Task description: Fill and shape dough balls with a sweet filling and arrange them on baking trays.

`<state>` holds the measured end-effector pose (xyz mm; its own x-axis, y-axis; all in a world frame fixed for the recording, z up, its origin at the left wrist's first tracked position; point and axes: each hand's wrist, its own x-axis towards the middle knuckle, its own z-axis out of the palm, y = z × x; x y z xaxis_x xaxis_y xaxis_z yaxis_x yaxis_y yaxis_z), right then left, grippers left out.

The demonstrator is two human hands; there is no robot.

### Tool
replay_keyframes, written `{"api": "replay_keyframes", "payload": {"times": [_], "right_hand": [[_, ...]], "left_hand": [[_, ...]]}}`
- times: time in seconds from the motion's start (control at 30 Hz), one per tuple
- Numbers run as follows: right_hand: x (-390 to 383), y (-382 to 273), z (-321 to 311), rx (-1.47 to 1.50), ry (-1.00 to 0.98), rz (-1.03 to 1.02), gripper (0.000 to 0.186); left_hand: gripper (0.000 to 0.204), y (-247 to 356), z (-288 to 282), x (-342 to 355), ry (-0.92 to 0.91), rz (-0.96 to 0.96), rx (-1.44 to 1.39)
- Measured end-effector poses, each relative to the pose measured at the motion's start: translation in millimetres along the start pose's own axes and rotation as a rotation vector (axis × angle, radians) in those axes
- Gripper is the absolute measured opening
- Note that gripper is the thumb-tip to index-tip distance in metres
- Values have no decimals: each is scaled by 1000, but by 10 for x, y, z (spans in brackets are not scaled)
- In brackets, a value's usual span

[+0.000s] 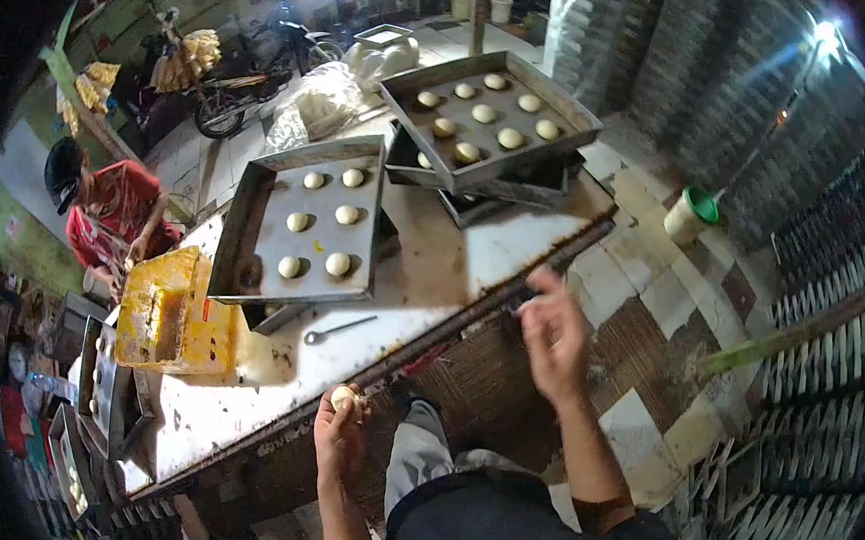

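Observation:
My left hand [339, 430] is closed round a pale dough ball [345, 398] at the table's near edge. Raised past that edge, off to the right, my right hand [554, 341] is somewhat blurred; its fingers look apart, and I see nothing in them. Several dough balls sit in spaced rows on a metal baking tray [273, 221] on the table. A second baking tray [425, 119], also bearing several balls, tops a crooked stack at the far end. Between the near tray and my left hand lies a thin metal tool with a ring end [341, 330].
A yellow plastic crate [209, 340] stands on the white table [433, 260]. Beyond it a person in a red shirt [121, 203] works with both hands. More trays [124, 404] lie at the lower left. A green-rimmed bucket [685, 219] stands on the floor at right.

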<state>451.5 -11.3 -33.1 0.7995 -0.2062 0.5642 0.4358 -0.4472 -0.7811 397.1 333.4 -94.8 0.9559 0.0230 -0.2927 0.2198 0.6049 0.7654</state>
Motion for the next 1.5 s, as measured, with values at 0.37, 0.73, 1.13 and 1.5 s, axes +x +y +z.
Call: {"api": "replay_keyframes", "payload": {"times": [0.37, 0.73, 1.13, 1.5], "right_hand": [[-378, -1038, -133, -120, -49, -369, 34], [-1407, -345, 1797, 226, -595, -192, 30], [-353, 377, 3758, -464, -1052, -90, 14], [694, -2223, 6728, -542, -1702, -568, 16]], "left_hand": [[41, -347, 1088, -411, -156, 40, 163], [39, -403, -257, -853, 269, -173, -43], [35, 1070, -2232, -463, 669, 245, -353], [39, 2635, -4047, 433, 753, 344, -354]]}}
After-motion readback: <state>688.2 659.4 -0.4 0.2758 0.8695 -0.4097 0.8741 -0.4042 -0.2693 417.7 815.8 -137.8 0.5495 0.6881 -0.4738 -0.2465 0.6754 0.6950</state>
